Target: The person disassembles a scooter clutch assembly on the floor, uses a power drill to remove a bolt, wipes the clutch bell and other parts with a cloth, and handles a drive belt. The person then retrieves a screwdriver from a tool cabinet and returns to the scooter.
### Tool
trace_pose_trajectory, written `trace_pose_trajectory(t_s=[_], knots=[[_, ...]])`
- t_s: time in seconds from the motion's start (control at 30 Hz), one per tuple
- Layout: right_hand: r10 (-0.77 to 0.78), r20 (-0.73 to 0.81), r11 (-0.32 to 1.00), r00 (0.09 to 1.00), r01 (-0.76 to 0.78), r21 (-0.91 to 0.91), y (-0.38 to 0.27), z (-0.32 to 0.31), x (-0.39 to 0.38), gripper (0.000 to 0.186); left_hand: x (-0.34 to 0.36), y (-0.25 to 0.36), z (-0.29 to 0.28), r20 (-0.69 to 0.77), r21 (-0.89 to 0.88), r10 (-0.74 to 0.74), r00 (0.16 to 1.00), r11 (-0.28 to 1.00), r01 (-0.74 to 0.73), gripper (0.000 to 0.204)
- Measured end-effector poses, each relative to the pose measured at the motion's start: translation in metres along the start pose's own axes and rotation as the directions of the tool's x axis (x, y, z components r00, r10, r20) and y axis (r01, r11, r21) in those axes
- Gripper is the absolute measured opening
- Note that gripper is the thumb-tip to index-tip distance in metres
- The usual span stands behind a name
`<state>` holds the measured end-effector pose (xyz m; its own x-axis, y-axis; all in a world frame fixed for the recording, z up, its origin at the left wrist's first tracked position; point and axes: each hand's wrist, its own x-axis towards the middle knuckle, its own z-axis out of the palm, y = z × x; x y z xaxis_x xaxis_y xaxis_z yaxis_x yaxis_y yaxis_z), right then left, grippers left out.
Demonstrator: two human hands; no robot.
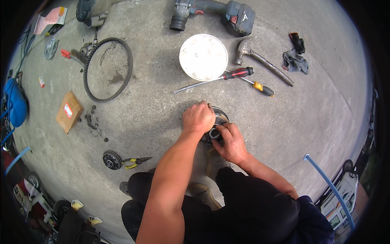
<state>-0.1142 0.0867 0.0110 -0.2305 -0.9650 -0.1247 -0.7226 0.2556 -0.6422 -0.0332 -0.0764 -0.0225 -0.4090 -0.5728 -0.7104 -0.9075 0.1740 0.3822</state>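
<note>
A dark round metal part [221, 115], like a pulley or clutch assembly, stands on the concrete between my feet. My left hand [198, 118] is closed over its far left side, fingers curled round the edge and partly hidden. My right hand [231, 142] pinches at the near side, thumb and fingers around a ring-shaped metal nut or hub [214, 133] at the middle of the part. Whether that ring is loose or fixed, I cannot tell. Both hands cover much of the part's face.
Beyond lie a white round lid [203, 57], screwdrivers [239, 73], a hammer [264, 61], a cordless impact wrench [211, 12] and a grey glove [295, 62]. Leftward are a toothed drive belt [129, 67], a cardboard box [70, 112], a round metal disc [112, 160] and yellow-handled pliers [136, 162].
</note>
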Motion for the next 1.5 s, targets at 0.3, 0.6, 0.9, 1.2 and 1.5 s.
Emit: trace_pose_trajectory(t_s=[0.3,0.6,0.9,1.2,1.5], knots=[[-0.015,-0.015,1.0,1.0,0.015,0.009,0.0035,0.0026,-0.001,0.055,-0.0006,-0.0008,0.0001,-0.005,-0.004,0.007,1.0,1.0,-0.007,0.035],[-0.002,-0.001,1.0,1.0,0.002,-0.013,0.0012,0.0012,0.0,0.055,0.0001,-0.0008,0.0006,-0.01,-0.001,0.014,1.0,1.0,-0.014,0.035],[0.011,0.008,1.0,1.0,-0.011,-0.009,-0.0002,0.0018,0.0012,0.054,0.0005,-0.0014,0.0012,-0.008,-0.005,0.009,1.0,1.0,-0.009,0.036],[0.012,-0.012,1.0,1.0,-0.012,0.005,0.0003,0.0024,0.0017,0.053,0.0012,-0.002,0.0027,-0.022,-0.008,0.018,1.0,1.0,-0.018,0.036],[0.057,-0.006,0.998,0.998,-0.057,0.026,0.0013,0.0055,0.0001,0.052,0.0014,-0.003,0.0041,-0.032,-0.018,0.027,0.999,0.999,-0.027,0.038]])
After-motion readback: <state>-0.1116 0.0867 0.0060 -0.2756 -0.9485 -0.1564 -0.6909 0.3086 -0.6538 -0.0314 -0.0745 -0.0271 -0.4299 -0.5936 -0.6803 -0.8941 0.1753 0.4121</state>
